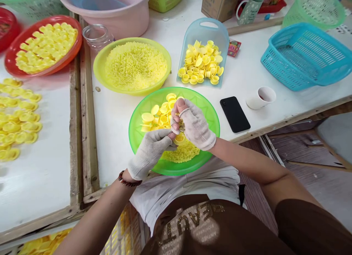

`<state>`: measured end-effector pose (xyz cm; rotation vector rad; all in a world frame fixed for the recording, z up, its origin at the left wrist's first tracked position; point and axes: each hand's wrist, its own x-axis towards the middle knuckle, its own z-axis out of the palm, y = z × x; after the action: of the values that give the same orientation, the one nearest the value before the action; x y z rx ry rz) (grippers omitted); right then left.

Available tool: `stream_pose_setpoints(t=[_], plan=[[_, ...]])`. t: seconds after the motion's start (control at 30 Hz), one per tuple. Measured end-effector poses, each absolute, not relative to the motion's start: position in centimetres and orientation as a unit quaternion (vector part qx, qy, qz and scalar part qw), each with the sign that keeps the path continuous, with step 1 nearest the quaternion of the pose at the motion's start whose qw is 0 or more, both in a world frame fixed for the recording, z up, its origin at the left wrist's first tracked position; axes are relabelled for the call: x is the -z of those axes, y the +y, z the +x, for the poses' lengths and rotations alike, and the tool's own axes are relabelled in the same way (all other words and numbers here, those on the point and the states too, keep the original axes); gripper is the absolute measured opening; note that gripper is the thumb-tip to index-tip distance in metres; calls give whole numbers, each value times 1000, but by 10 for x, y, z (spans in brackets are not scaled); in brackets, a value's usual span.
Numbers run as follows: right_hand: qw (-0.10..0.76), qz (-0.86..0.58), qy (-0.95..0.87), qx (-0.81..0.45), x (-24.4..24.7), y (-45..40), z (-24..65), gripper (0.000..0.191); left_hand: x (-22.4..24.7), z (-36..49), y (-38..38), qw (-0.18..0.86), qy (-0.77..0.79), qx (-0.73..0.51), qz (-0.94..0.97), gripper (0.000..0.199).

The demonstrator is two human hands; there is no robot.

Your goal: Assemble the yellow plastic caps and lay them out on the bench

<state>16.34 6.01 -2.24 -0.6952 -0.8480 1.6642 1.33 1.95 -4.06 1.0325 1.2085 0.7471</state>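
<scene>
Both hands, in white gloves with bare fingertips, meet over a green plate (137,137). My left hand (154,148) pinches the edge of a small yellow cup-shaped piece (179,139). Just above that piece, my right hand (194,125) has its thumb and fingers pressed together; what they hold, if anything, is hidden. Several yellow pieces (162,114) lie at the back of the plate, and small yellow beads (183,153) are heaped at its front.
Behind the plate stand a yellow bowl of beads (137,64) and a blue tray of yellow pieces (202,61). To the right are a black phone (235,114), a paper cup (260,98) and a blue basket (305,57). A red tray (78,39) sits left.
</scene>
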Motion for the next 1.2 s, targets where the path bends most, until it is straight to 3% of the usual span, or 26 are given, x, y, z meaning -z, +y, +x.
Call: stream_pose_setpoints(t=[0.27, 0.6, 0.9, 0.97, 1.07, 1.2], plan=[[496, -339, -296, -742, 12, 66, 174, 46, 40, 14, 17, 658, 524, -346, 415, 36], [345, -364, -659, -561, 15, 51, 208, 33, 35, 13, 18, 642, 517, -389, 411, 26], [339, -400, -536, -662, 14, 56, 220, 29, 35, 12, 17, 667, 505, -401, 374, 30], [314, -420, -587, -618, 17, 54, 224, 29, 25, 7, 14, 657, 508, -417, 368, 30], [203, -406, -756, -471, 27, 49, 230, 28, 8, -14, 7, 592, 539, -446, 401, 28], [92, -338, -899, -261, 49, 45, 232, 25, -2, -80, -4, 397, 650, -446, 469, 22]])
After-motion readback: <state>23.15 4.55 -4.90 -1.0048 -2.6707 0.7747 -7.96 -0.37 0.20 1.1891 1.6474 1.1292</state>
